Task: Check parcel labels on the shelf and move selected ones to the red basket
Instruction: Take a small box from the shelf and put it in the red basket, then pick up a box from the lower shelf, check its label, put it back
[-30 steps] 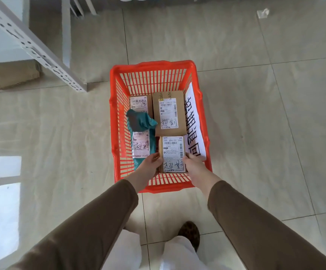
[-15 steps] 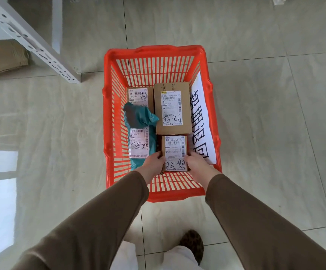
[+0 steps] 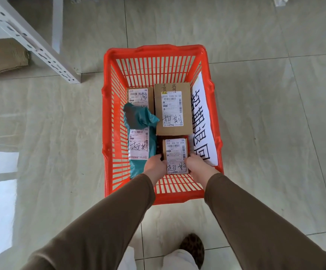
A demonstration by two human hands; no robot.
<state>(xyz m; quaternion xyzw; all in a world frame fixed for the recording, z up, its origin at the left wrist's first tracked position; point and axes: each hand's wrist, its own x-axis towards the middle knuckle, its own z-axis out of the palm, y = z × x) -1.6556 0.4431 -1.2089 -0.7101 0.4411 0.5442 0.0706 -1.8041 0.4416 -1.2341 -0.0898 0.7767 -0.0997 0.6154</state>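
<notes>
A red basket (image 3: 107,133) stands on the floor in front of me. Inside it, low down near its front, is a small cardboard parcel (image 3: 175,151) with a white label and handwritten marks. My left hand (image 3: 155,166) grips its left side and my right hand (image 3: 196,166) grips its right side. Behind it lies a larger cardboard box (image 3: 172,108) with a label. To the left lie a teal bag parcel (image 3: 140,121) and another labelled box (image 3: 138,96), partly under the bag.
A white paper sign (image 3: 204,117) with large black characters leans on the basket's right wall. A white metal shelf frame (image 3: 31,41) stands at upper left, with a cardboard box (image 3: 2,59) under it. Tiled floor surrounds the basket. My shoe (image 3: 192,248) is at the bottom.
Both hands have lowered the small parcel deeper into the basket, down to its floor in front of the larger box. The view has moved closer over the basket.
</notes>
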